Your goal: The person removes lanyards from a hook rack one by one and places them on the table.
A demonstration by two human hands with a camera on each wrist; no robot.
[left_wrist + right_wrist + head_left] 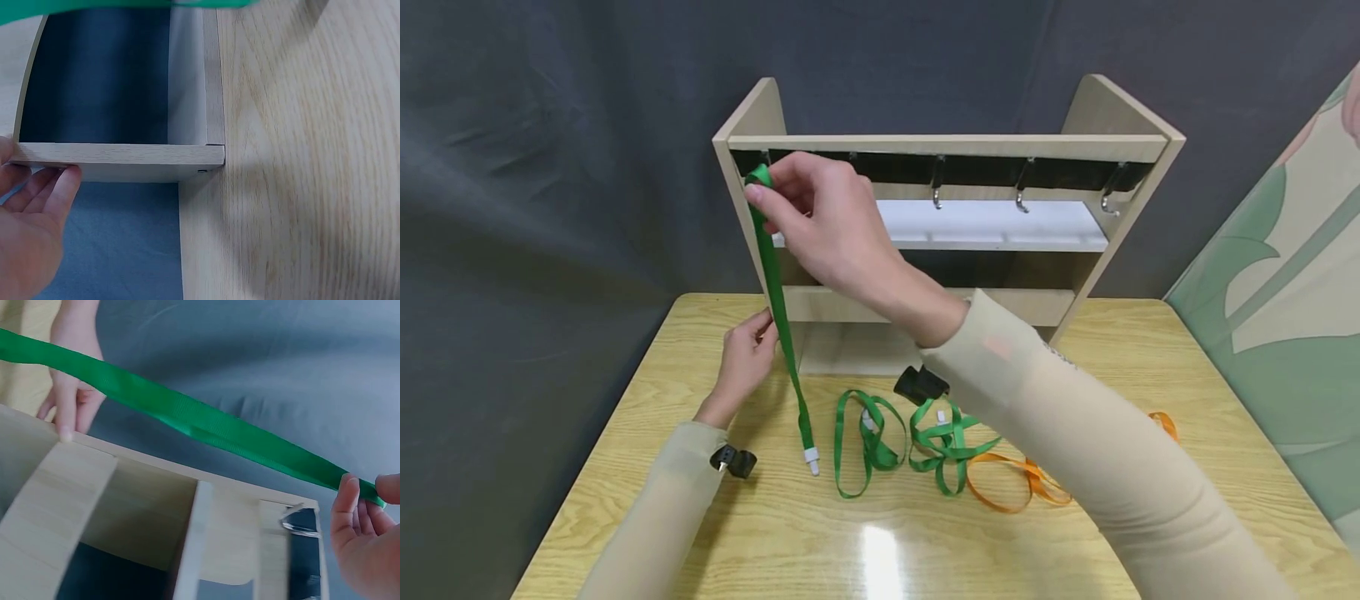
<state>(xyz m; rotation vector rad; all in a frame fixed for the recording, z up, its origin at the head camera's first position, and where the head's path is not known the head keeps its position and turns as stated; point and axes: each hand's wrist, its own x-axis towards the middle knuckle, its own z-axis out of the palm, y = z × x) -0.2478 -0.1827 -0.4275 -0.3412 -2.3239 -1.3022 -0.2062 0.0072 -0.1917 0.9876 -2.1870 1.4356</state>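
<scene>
My right hand (831, 212) pinches the top of a green lanyard (778, 308) between thumb and fingers, close to the left end of the hook strip on a wooden rack (928, 146). Its strap hangs down to a white clip (812, 461) just over the table. In the right wrist view the strap (187, 415) stretches taut from those fingertips across the picture. Low on the rack's left side, my left hand (748, 358) holds the edge of the side panel (125, 154), thumb and fingers on opposite faces.
Metal hooks (1021, 200) line the rack's black strip. On the table (647, 500) lie two more green lanyards (874, 450) (951, 442) and an orange lanyard (1000, 507). Another orange strap (1165, 425) shows beyond my right sleeve. Dark cloth (550, 208) stands behind.
</scene>
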